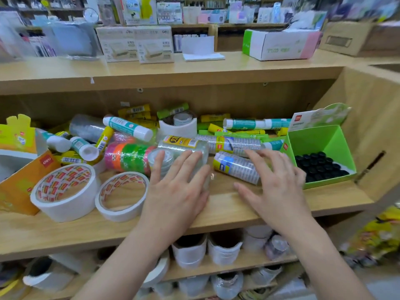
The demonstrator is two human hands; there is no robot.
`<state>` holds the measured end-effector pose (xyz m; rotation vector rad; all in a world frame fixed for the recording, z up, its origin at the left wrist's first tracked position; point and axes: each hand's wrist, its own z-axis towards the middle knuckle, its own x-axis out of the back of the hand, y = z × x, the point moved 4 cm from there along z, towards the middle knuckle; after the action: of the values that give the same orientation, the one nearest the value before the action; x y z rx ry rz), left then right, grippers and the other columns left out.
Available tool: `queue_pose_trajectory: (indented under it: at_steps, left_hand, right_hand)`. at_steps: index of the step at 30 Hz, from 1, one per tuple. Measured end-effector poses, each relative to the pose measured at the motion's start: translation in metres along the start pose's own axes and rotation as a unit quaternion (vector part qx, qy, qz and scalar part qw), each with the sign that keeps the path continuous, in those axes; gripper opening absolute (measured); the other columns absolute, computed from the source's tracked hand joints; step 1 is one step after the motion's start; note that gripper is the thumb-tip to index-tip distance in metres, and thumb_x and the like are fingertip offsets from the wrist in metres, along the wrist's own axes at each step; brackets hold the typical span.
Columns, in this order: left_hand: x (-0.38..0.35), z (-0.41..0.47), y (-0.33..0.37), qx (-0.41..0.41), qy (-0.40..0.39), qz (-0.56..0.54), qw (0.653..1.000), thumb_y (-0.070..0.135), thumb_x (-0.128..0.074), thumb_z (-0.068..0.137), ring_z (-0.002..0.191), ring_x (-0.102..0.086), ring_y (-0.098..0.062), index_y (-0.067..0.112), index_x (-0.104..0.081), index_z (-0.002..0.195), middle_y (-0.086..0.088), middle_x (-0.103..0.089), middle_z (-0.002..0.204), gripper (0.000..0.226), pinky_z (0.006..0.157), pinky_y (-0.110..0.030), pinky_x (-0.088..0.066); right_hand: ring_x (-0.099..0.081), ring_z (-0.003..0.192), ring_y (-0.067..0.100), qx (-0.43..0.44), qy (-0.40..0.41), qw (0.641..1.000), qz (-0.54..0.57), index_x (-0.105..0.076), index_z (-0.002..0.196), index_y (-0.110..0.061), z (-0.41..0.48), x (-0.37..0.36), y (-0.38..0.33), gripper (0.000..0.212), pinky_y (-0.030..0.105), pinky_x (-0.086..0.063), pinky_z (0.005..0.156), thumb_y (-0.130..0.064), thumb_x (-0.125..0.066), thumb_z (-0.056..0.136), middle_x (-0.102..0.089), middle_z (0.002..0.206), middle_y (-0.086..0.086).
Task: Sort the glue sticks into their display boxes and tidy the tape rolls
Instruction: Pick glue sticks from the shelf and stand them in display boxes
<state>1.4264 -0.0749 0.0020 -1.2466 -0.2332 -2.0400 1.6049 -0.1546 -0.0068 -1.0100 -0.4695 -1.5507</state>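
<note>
A jumble of yellow, green and teal-and-white glue sticks [127, 126] lies along the back of the wooden shelf [227, 204]. My left hand [177, 187] rests fingers-spread on a clear tape sleeve with a yellow label [184, 144]. My right hand [279, 182] hovers open over another wrapped sleeve of clear tape rolls [233, 166]. A sleeve of pink, orange and green tape rolls [127, 158] lies left of my left hand. A green display box [320, 139] at the right holds black-capped glue sticks [318, 166]. Two white tape rolls [65, 190] lie at the front left.
An orange box [19, 182] and a yellow display box [15, 135] stand at the far left. The shelf's right wall [372, 131] is just past the green box. Lower shelves hold more white tape rolls [190, 250]. Cartons [134, 43] sit on the counter above.
</note>
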Motion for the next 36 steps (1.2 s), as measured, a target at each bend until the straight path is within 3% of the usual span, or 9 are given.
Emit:
queue_pose_trajectory:
  at_steps: [3,9,14,19,23,25,27,30,36]
  left_hand:
    - [0.002,0.000,-0.001,0.021,-0.004,0.003,1.000,0.025,-0.059,0.076,0.132,-0.047,-0.023,0.018,-0.061,0.121,-0.005,-0.052,0.139,0.045,0.113,-0.058,-0.018]
    - [0.006,0.001,0.000,0.021,-0.010,-0.006,1.000,0.024,-0.058,0.075,0.134,-0.044,-0.024,0.017,-0.060,0.125,-0.007,-0.050,0.141,0.050,0.112,-0.060,-0.017]
    - [0.009,0.021,0.034,-0.091,0.036,-0.064,0.993,0.019,-0.046,0.082,0.129,-0.048,-0.031,0.007,-0.055,0.129,-0.014,-0.052,0.139,0.050,0.106,-0.046,-0.039]
    - [-0.003,0.048,0.063,-0.080,0.057,-0.093,0.991,0.017,-0.040,0.090,0.105,-0.062,-0.029,0.006,-0.049,0.133,-0.010,-0.064,0.118,0.045,0.083,-0.039,-0.053]
    - [0.000,0.052,0.053,0.014,0.051,-0.108,0.993,0.025,-0.058,0.078,0.078,-0.061,-0.024,0.025,-0.036,0.136,-0.002,-0.059,0.093,0.062,0.048,-0.035,-0.049]
    - [0.010,0.048,0.041,0.082,0.071,-0.136,0.985,0.034,-0.055,0.079,0.070,-0.060,-0.023,0.031,-0.036,0.137,0.000,-0.058,0.091,0.061,0.040,-0.034,-0.046]
    - [0.016,0.043,0.032,0.106,0.099,-0.120,0.982,0.038,-0.054,0.079,0.071,-0.061,-0.024,0.028,-0.042,0.133,0.001,-0.061,0.092,0.056,0.054,-0.035,-0.046]
    - [0.017,0.037,0.025,0.137,0.106,-0.053,0.983,0.048,-0.057,0.078,0.092,-0.060,-0.021,0.023,-0.056,0.126,0.002,-0.064,0.105,0.054,0.075,-0.035,-0.036]
    - [0.012,0.030,0.020,0.188,0.134,-0.083,0.969,0.056,-0.059,0.074,0.109,-0.050,-0.019,0.019,-0.058,0.124,-0.001,-0.061,0.116,0.062,0.088,-0.033,-0.033]
  right_hand:
    - [-0.040,0.128,0.023,-0.016,-0.038,0.999,-0.011,-0.052,0.131,-0.029,-0.002,-0.010,0.009,0.055,0.048,-0.033,0.095,-0.058,-0.046,0.084,-0.051,0.132,0.001]
    - [-0.040,0.131,0.016,0.009,-0.027,0.998,0.057,-0.052,0.131,-0.029,-0.002,-0.008,0.008,0.046,0.044,-0.026,0.099,-0.035,-0.063,0.087,-0.057,0.128,-0.008]
    - [-0.045,0.131,0.012,0.058,0.015,0.992,0.115,-0.051,0.130,-0.027,-0.003,-0.002,0.005,0.057,0.041,-0.032,0.099,-0.019,-0.076,0.079,-0.056,0.131,-0.010]
    - [-0.046,0.128,0.009,0.119,0.040,0.974,0.190,-0.039,0.141,-0.017,-0.007,0.010,0.005,0.079,0.031,-0.032,0.108,-0.004,-0.075,0.072,-0.048,0.136,-0.011]
    - [-0.037,0.139,0.014,0.142,0.016,0.969,0.200,-0.024,0.149,-0.017,-0.005,0.009,0.004,0.092,0.041,-0.037,0.109,-0.017,-0.078,0.074,-0.042,0.149,0.002]
    - [-0.030,0.143,0.018,0.145,-0.007,0.971,0.188,-0.019,0.151,-0.018,-0.004,0.007,0.008,0.094,0.048,-0.037,0.109,-0.019,-0.075,0.077,-0.036,0.152,0.006]
    - [-0.036,0.140,0.026,0.146,-0.027,0.979,0.143,-0.020,0.151,-0.017,-0.001,0.002,0.012,0.087,0.051,-0.040,0.106,-0.018,-0.071,0.080,-0.040,0.149,0.012]
    - [-0.052,0.122,0.039,0.142,-0.046,0.987,0.052,-0.030,0.144,-0.014,0.011,-0.008,0.017,0.080,0.051,-0.048,0.096,-0.012,-0.070,0.074,-0.053,0.134,0.022]
    - [-0.065,0.069,0.035,0.126,-0.017,0.992,-0.016,-0.053,0.127,-0.012,0.029,-0.012,0.022,0.065,0.039,-0.051,0.058,0.001,-0.061,0.064,-0.064,0.103,0.015]
